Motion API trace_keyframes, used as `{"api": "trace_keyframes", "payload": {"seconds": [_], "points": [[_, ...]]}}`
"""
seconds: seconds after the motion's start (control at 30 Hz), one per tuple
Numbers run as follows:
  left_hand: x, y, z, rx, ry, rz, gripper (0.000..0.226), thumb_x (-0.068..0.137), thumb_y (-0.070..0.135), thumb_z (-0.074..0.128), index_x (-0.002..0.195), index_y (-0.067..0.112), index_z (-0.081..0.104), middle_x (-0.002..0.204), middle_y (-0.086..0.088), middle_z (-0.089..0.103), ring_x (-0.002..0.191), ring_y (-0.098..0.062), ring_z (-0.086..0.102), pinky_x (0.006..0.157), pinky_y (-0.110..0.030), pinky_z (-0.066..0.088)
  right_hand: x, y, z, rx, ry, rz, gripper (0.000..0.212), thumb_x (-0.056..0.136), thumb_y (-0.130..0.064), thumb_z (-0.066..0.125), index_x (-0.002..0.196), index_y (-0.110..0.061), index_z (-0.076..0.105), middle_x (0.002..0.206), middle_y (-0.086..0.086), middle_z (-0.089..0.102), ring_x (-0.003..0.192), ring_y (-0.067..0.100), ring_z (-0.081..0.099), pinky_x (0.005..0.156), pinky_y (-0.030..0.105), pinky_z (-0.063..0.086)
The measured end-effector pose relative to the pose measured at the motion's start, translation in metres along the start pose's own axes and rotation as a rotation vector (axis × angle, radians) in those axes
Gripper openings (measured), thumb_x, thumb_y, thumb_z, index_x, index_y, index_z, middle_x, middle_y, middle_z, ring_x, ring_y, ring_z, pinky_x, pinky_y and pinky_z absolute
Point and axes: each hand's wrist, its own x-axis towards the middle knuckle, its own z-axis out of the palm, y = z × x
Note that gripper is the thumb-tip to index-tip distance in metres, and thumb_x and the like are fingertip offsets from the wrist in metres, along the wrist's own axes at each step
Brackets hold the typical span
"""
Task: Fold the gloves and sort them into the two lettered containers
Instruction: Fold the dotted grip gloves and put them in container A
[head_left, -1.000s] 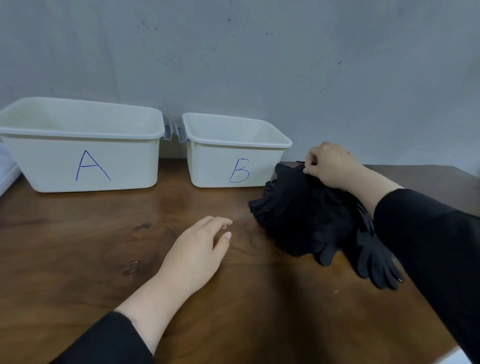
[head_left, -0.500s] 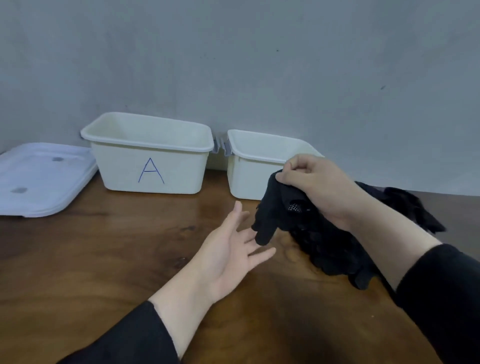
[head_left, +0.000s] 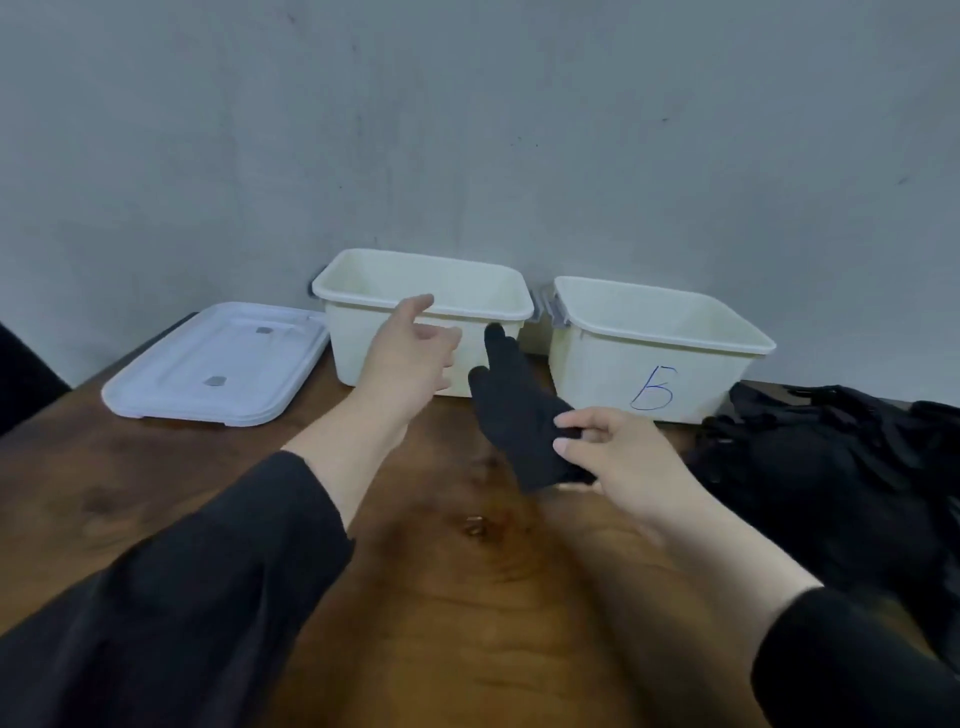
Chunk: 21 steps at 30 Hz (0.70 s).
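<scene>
A plain grey wall (head_left: 467, 130) fills the upper half of the head view, and below it a dark wooden table (head_left: 467, 597) runs to the bottom edge. At mid-frame two white plastic containers stand side by side against the wall: the left container (head_left: 423, 291), whose letter is hidden behind the left hand, and the container marked B (head_left: 660, 353) to its right; as far as their insides show, both hold nothing. A stack of white lids (head_left: 218, 364) lies flat at centre left. The left hand (head_left: 410, 353) is raised in front of the left container, fingers spread and relaxed, holding nothing. The right hand (head_left: 618, 462), at centre right, pinches the cuff end of a single black glove (head_left: 519, 410) between thumb and fingertips; the glove stands unfolded, its fingers pointing up toward the gap between the containers. At the right edge the heap of black gloves (head_left: 841, 467) rests on the table, beside container B. Judging from this, the task is barely started: one glove is picked out but not folded, nothing is sorted, and the heap remains.
</scene>
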Motion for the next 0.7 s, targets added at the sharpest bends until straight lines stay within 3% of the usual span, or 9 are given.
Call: {"api": "trace_keyframes", "payload": {"seconds": [0.07, 0.13, 0.17, 0.27, 0.37, 0.47, 0.6, 0.7], "points": [[-0.01, -0.025, -0.006, 0.269, 0.02, 0.07, 0.036, 0.097, 0.028, 0.056, 0.133, 0.029, 0.054, 0.115, 0.005, 0.062, 0.106, -0.014, 0.062, 0.092, -0.033, 0.053, -0.001, 0.035, 0.006, -0.396, -0.022, -0.01, 0.024, 0.093, -0.022, 0.071, 0.117, -0.023, 0.066, 0.105, 0.0, 0.059, 0.076, 0.014, 0.065, 0.074, 0.03, 0.059], [-0.029, -0.059, -0.008, 0.462, -0.047, 0.143, 0.028, 0.098, 0.029, 0.053, 0.126, 0.03, 0.06, 0.113, 0.011, 0.063, 0.105, -0.008, 0.06, 0.088, -0.026, 0.048, -0.009, 0.061, 0.009, -0.777, 0.091, -0.148, 0.03, 0.093, -0.039, 0.069, 0.121, -0.029, 0.065, 0.097, -0.011, 0.053, 0.081, 0.007, 0.056, 0.073, 0.021, 0.048], [-0.037, -0.074, -0.007, 0.54, -0.1, 0.179, 0.027, 0.099, 0.029, 0.053, 0.124, 0.03, 0.061, 0.114, 0.012, 0.062, 0.104, -0.005, 0.059, 0.089, -0.025, 0.048, -0.013, 0.069, 0.011, -0.845, 0.147, -0.241, 0.032, 0.092, -0.043, 0.068, 0.121, -0.031, 0.066, 0.098, -0.013, 0.052, 0.085, 0.006, 0.053, 0.075, 0.021, 0.046], [-0.047, -0.098, -0.005, 0.7, -0.266, 0.271, 0.026, 0.099, 0.035, 0.054, 0.122, 0.031, 0.064, 0.118, 0.014, 0.059, 0.108, -0.004, 0.056, 0.098, -0.029, 0.046, -0.021, 0.084, 0.016, -0.849, 0.124, -0.436, 0.023, 0.092, -0.043, 0.068, 0.113, -0.034, 0.07, 0.112, -0.017, 0.052, 0.103, 0.007, 0.049, 0.091, 0.035, 0.043], [-0.049, -0.095, -0.002, 0.845, -0.384, 0.375, 0.029, 0.099, 0.041, 0.052, 0.125, 0.033, 0.064, 0.132, 0.016, 0.053, 0.123, -0.006, 0.046, 0.108, -0.034, 0.034, -0.022, 0.086, 0.017, -0.842, 0.038, -0.467, 0.016, 0.097, -0.042, 0.06, 0.107, -0.037, 0.072, 0.109, -0.024, 0.053, 0.107, 0.0, 0.047, 0.095, 0.032, 0.033], [-0.052, -0.096, 0.004, 0.941, -0.519, 0.403, 0.029, 0.098, 0.048, 0.051, 0.121, 0.038, 0.066, 0.138, 0.019, 0.048, 0.13, -0.003, 0.038, 0.113, -0.031, 0.019, -0.022, 0.086, 0.016, -0.826, 0.054, -0.485, 0.018, 0.098, -0.043, 0.056, 0.106, -0.039, 0.072, 0.108, -0.025, 0.054, 0.107, -0.002, 0.048, 0.095, 0.029, 0.032], [-0.05, -0.097, 0.009, 0.942, -0.423, 0.495, 0.024, 0.096, 0.048, 0.053, 0.112, 0.038, 0.068, 0.136, 0.019, 0.049, 0.131, -0.005, 0.039, 0.114, -0.033, 0.017, -0.021, 0.083, 0.017, -0.688, 0.111, -0.467, 0.021, 0.099, -0.044, 0.053, 0.104, -0.035, 0.072, 0.106, -0.023, 0.058, 0.106, 0.002, 0.055, 0.097, 0.037, 0.045], [-0.055, -0.101, 0.019, 0.948, -0.467, 0.497, 0.024, 0.097, 0.05, 0.047, 0.102, 0.041, 0.069, 0.131, 0.023, 0.049, 0.127, -0.001, 0.039, 0.112, -0.034, 0.017, -0.022, 0.08, 0.005, -0.665, 0.161, -0.469, 0.019, 0.1, -0.041, 0.054, 0.103, -0.032, 0.071, 0.106, -0.022, 0.06, 0.104, 0.003, 0.056, 0.096, 0.04, 0.048]]}}
